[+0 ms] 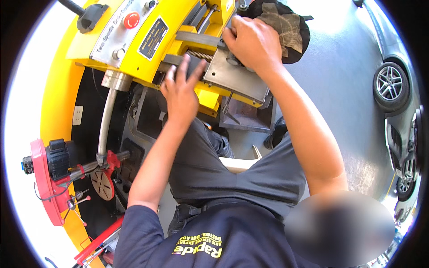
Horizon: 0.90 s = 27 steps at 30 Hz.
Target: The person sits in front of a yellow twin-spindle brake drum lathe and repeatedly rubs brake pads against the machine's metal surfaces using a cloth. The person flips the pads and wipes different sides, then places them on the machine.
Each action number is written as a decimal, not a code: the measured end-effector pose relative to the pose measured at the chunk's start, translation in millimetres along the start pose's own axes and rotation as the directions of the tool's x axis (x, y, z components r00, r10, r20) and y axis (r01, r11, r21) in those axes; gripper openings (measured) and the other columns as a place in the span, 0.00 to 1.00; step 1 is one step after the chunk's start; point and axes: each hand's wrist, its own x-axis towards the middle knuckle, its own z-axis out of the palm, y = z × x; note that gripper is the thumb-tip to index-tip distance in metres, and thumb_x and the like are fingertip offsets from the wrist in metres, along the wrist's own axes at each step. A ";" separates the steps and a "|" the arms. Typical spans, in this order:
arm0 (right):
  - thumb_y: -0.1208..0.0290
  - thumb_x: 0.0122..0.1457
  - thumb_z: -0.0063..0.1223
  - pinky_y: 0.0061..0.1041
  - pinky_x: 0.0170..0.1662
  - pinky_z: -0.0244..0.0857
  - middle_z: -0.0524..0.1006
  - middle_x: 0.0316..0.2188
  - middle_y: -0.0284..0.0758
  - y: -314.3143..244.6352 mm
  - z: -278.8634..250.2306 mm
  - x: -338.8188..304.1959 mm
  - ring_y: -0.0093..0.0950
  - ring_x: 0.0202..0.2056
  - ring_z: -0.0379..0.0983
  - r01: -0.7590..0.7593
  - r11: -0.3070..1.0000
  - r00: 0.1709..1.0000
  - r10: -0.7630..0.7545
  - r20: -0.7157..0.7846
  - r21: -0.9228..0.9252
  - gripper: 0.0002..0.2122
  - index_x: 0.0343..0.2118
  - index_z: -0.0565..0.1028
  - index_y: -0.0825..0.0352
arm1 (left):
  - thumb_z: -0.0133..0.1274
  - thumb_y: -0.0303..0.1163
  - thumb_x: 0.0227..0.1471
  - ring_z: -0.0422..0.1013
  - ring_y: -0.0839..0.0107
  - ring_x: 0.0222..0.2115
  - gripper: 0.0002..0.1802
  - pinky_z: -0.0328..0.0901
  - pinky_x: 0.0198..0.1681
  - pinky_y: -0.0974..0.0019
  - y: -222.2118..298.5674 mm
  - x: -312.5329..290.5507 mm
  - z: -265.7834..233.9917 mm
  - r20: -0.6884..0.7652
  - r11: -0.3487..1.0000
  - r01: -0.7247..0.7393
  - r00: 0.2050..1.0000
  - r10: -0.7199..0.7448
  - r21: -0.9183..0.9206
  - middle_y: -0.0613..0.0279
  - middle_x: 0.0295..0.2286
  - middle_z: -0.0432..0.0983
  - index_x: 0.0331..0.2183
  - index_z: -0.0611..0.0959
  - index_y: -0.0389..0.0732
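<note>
Hands at work on a yellow machine (128, 69), as followed in the head view from my distant post: the left hand (180, 100), fingers spread and released, reaches over a dark block (194, 65) beside the screw (199, 55); whether the fingertips touch it, I cannot tell. The right hand (254, 43) bends its fingers over fittings at the edge of a steel plate (237, 77); what they grasp there, if anything, is hidden from me. Plate and block both sit on the machine, the screw between them. A camouflage cloth (288, 29) lies just beyond the right hand; a grey bin (268, 123) is below the plate. I judge the work to be under way, both hands being at the machine; what is finished and what is left, I cannot tell from this view.
</note>
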 end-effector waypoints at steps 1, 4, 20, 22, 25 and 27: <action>0.58 0.64 0.59 0.47 0.45 0.80 0.87 0.33 0.42 0.7 0.7 0.6 0.44 0.38 0.85 -0.006 1.000 1.000 0.006 0.007 0.011 0.14 0.33 0.84 0.66 | 0.51 0.22 0.58 0.64 0.44 0.65 0.44 0.57 0.66 0.38 6.1 -3.8 -0.7 -0.004 0.999 -0.022 1.000 0.022 -0.027 0.67 0.73 0.64 0.69 0.77 0.75; 0.59 0.63 0.60 0.47 0.44 0.79 0.87 0.33 0.43 0.1 0.5 3.1 0.44 0.38 0.85 0.005 1.000 0.999 -0.004 -0.035 0.017 0.13 0.33 0.84 0.66 | 0.51 0.22 0.59 0.64 0.45 0.65 0.43 0.57 0.65 0.39 -9.8 13.4 -5.3 0.012 0.999 0.011 1.000 -0.012 0.042 0.64 0.73 0.64 0.69 0.76 0.74; 0.62 0.64 0.61 0.43 0.53 0.74 0.80 0.41 0.41 10.3 -48.4 12.9 0.44 0.48 0.79 -0.106 0.966 0.994 0.098 0.043 0.237 0.10 0.38 0.80 0.64 | 0.52 0.24 0.64 0.79 0.56 0.57 0.37 0.75 0.57 0.57 -8.5 -28.6 -101.3 0.592 -0.129 0.579 0.765 -0.253 -0.805 0.49 0.62 0.76 0.73 0.68 0.41; 0.64 0.61 0.65 0.43 0.58 0.70 0.80 0.46 0.38 13.9 -72.6 15.6 0.43 0.55 0.75 -0.093 0.995 0.992 0.096 -0.084 0.030 0.12 0.46 0.82 0.61 | 0.52 0.27 0.68 0.82 0.54 0.54 0.31 0.78 0.51 0.54 -11.8 -41.6 -107.3 0.700 -0.387 0.607 0.694 -0.166 -0.694 0.48 0.58 0.79 0.70 0.70 0.36; 0.63 0.60 0.69 0.47 0.64 0.63 0.78 0.55 0.37 19.7 -90.4 16.8 0.42 0.63 0.69 -0.195 0.967 0.980 0.185 -0.078 -0.165 0.20 0.55 0.81 0.58 | 0.51 0.32 0.70 0.83 0.50 0.52 0.25 0.79 0.48 0.51 -4.1 -44.6 -117.8 0.693 -0.517 0.545 0.708 -0.139 -0.660 0.49 0.53 0.82 0.64 0.74 0.34; 0.61 0.59 0.71 0.49 0.64 0.62 0.78 0.55 0.37 38.1 -82.4 13.1 0.41 0.64 0.69 -0.235 0.928 0.959 0.269 0.083 -0.289 0.22 0.56 0.80 0.58 | 0.49 0.34 0.71 0.82 0.48 0.53 0.26 0.79 0.49 0.50 -0.3 -41.9 -114.4 0.689 -0.558 0.531 0.717 -0.106 -0.638 0.49 0.54 0.82 0.65 0.74 0.34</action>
